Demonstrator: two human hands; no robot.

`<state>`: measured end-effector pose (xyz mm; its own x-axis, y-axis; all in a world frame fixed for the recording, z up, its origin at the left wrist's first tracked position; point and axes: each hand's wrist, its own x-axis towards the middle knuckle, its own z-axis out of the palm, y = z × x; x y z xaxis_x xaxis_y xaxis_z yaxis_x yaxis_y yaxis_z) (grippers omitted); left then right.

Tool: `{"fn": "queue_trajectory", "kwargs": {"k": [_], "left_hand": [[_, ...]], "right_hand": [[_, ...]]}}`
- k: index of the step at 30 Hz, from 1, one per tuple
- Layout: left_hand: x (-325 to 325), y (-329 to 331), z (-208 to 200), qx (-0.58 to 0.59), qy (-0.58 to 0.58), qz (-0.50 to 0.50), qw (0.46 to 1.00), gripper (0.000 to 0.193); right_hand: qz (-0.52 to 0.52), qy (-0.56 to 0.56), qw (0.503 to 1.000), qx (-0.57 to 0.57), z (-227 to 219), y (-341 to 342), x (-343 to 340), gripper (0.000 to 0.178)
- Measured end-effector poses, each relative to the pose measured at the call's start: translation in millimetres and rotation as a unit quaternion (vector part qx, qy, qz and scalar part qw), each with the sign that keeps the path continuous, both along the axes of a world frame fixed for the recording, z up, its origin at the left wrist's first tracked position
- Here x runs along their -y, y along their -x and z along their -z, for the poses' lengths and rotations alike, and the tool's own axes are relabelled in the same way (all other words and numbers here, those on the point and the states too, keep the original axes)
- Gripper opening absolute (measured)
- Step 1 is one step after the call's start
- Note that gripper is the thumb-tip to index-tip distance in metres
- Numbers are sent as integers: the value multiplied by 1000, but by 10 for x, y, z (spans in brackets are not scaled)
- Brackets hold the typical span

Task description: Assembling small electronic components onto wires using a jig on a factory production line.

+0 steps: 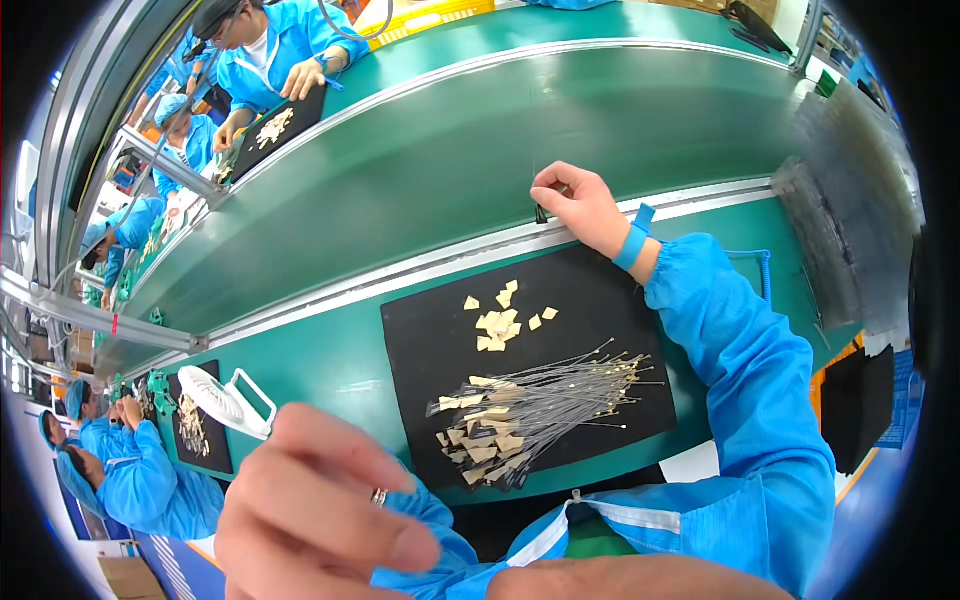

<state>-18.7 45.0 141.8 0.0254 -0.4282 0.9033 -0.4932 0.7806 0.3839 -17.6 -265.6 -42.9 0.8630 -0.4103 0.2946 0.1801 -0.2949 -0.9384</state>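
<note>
Your right hand [582, 208] seems to have thumb and forefinger closed on a small black part [541, 214] at the rail [400, 276], beside the green belt [420, 150]. If that pinch is loose, the part could slip over the edge. Your left hand [310, 500], near the camera, has its fingers curled; whether it grips anything, I cannot tell. The cables [560, 398] lie heaped on the black mat [420, 345], thin strands crossing (so lifting one could drag its neighbours). Loose cream tabs [495, 322] lie just beyond them; a low sleeve [745, 350] might scatter those.
</note>
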Motion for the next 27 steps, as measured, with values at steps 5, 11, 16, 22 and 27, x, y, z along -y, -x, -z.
{"fn": "queue_trajectory", "kwargs": {"k": [5,11,16,22,27], "left_hand": [[187,148,37,-65,-26,-58,996,21],[-46,108,44,-127,24,-96,987,35],[-70,48,71,-85,2,-133,987,34],[-106,66,106,-130,84,-71,985,25],[-58,69,79,-117,37,-51,991,25]], "right_hand": [[37,39,999,-6,69,44,151,17],[26,40,999,-5,62,-18,98,18],[35,38,999,-1,35,47,133,15],[21,43,999,-9,82,27,70,12],[24,40,999,-6,45,57,135,13]]}}
